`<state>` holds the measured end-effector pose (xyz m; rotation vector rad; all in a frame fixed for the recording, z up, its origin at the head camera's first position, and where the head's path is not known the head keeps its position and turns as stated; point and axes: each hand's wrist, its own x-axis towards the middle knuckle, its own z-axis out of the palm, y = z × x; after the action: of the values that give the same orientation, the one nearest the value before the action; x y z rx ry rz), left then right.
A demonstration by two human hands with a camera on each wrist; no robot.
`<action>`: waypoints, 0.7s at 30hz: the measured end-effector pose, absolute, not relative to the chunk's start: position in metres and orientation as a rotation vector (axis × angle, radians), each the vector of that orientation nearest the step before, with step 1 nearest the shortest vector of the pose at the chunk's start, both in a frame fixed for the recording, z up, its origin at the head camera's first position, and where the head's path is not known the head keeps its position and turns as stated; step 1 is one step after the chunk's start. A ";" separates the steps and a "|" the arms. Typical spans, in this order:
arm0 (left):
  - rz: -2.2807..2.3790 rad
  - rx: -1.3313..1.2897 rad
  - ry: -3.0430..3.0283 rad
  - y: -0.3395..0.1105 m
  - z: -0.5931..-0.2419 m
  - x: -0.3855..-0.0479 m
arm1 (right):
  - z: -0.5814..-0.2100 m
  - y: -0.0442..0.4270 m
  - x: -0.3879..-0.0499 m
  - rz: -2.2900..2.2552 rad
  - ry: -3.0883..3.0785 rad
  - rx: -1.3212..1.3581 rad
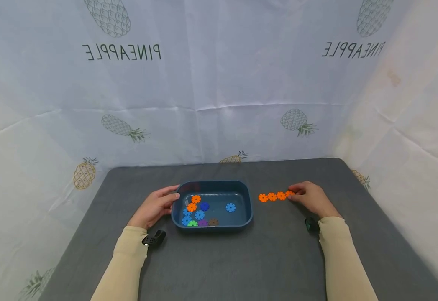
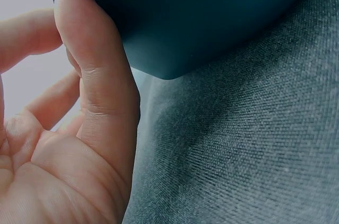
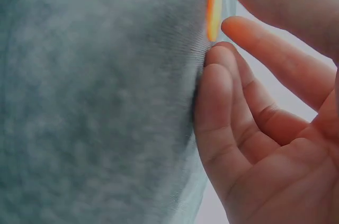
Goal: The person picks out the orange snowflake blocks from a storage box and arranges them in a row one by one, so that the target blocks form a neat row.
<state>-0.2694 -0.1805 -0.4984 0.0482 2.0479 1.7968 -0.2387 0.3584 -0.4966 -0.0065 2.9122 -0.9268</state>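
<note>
My left hand (image 1: 154,207) grips the left end of a dark blue tray (image 1: 213,228), thumb on the rim and other fingers along the outside. Close up in the left wrist view, the thumb (image 2: 95,60) lies against the tray wall (image 2: 175,33). To the tray's right, several orange snowflake discs (image 1: 272,196) form a row on the table. My right hand (image 1: 311,198) is at the row's right end, fingertips around the last disc (image 1: 289,193). In the right wrist view an orange disc (image 3: 213,9) shows edge-on beside loosely spread fingers (image 3: 275,60).
Inside the tray lie more snowflake discs: blue ones (image 1: 200,215), orange ones (image 1: 191,207), a green one (image 1: 193,223), a purple one (image 1: 203,223) and a brown one (image 1: 213,222). Grey cloth covers the table (image 1: 234,267). A white pineapple-print curtain (image 1: 219,83) hangs behind.
</note>
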 end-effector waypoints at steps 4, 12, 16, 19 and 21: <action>1.818 0.053 2.050 -0.182 -0.499 -0.268 | -0.485 0.346 -0.239 -0.906 2.964 -0.070; 1.854 0.078 2.011 -0.178 -0.504 -0.267 | -0.443 0.278 -0.250 -0.915 2.960 -0.393; 1.859 0.066 2.014 -0.180 -0.503 -0.268 | -0.423 0.231 -0.263 -0.865 2.893 -0.577; 1.859 0.062 2.020 -0.181 -0.503 -0.268 | -0.416 0.200 -0.271 -0.806 2.821 -0.672; 1.860 0.072 2.022 -0.181 -0.503 -0.268 | -0.416 0.181 -0.276 -0.753 2.784 -0.740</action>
<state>-0.2684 -0.1812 -0.5032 0.0723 2.0220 1.8601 -0.2760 0.1808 -0.4155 -0.7399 2.7835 -0.7525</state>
